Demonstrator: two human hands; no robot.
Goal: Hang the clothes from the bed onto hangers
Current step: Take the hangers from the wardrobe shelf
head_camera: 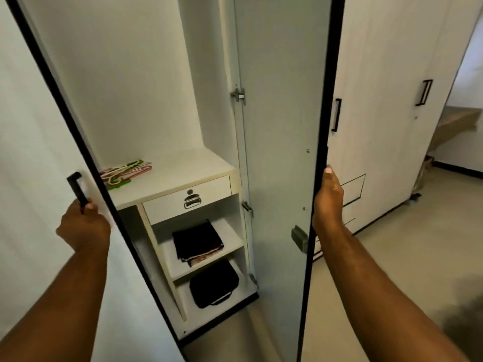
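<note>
A small pile of plastic hangers [122, 172], green, red and white, lies on the shelf top inside an open white wardrobe. My left hand [83, 223] grips the black handle [77, 189] of the left door [39, 142]. My right hand [328, 197] holds the black edge of the right door [282, 113], fingers curled behind it. Both doors stand open. No clothes to hang and no bed are in view.
Under the shelf sit a drawer [187, 199] with a metal pull, folded dark cloth [197, 240] and a black case [214, 283] on lower shelves. Closed wardrobe doors [386, 100] stand to the right. Beige floor [405, 257] stretches toward a doorway at the far right.
</note>
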